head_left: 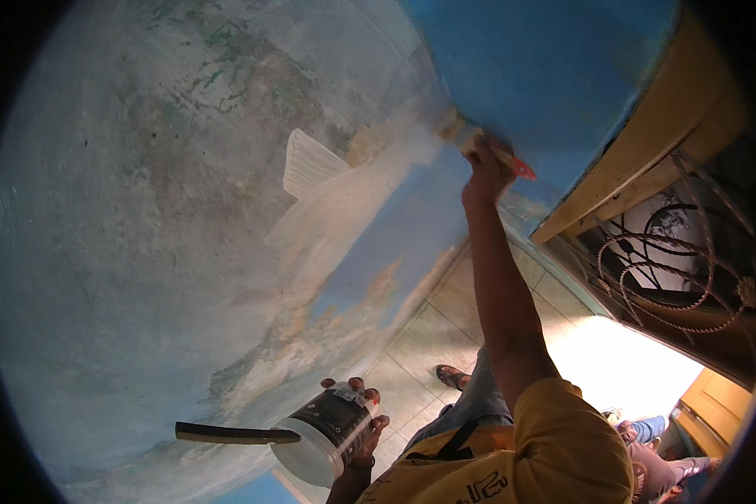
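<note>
My right hand (487, 168) grips a paintbrush (519, 166) with a red-tipped handle, its bristles at the wall where a blue painted area (546, 67) meets pale, patchy plaster (168, 168). A lighter, fan-shaped white patch (311, 164) shows left of it. My left hand (365, 428) holds a white plastic tub (302, 454) with a dark label, low beside the wall, its fingers wrapped round it. A long dark flat stick (218, 433) lies across the tub's mouth.
A wooden frame (613, 151) with an ornate metal grille (672, 269) borders the wall at right. Below are a tiled floor (420, 328), my sandalled foot (449, 375) and a bright doorway (613, 361) with a wooden panel (718, 399). Another person (664, 466) is at the lower right.
</note>
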The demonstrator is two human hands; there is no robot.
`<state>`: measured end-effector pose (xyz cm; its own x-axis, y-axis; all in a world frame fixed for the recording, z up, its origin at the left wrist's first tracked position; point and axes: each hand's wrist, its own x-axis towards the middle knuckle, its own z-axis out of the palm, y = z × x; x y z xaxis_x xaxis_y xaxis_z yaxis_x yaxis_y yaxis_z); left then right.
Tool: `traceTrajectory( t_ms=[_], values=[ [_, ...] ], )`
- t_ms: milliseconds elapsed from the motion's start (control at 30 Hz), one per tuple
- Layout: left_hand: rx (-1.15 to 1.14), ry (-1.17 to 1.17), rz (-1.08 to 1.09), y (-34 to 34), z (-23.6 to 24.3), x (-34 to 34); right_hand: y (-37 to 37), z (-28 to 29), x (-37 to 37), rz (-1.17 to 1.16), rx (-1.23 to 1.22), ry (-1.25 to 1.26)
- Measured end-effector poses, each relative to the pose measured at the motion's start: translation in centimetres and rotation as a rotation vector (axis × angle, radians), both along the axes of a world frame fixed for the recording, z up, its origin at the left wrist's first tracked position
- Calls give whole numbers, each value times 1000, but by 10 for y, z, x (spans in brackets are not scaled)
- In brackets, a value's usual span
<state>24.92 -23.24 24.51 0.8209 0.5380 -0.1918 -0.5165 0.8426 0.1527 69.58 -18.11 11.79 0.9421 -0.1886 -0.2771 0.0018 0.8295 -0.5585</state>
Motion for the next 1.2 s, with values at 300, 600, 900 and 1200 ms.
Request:
traceTrajectory(
  t_ms=[300, 600, 900, 1200],
  values=[
    [9, 33, -58, 4, 2, 1, 13, -77, 17, 35, -702, 137],
    [108, 9, -57, 5, 3, -6, -7, 172, 22, -55, -291, -562],
    [122, -38, -50, 8, -8, -9, -5, 114, 15, 6, -16, -253],
    [91, 3, -64, 9, -15, -24, 9, 84, -15, 16, -322, -322]
  ],
)
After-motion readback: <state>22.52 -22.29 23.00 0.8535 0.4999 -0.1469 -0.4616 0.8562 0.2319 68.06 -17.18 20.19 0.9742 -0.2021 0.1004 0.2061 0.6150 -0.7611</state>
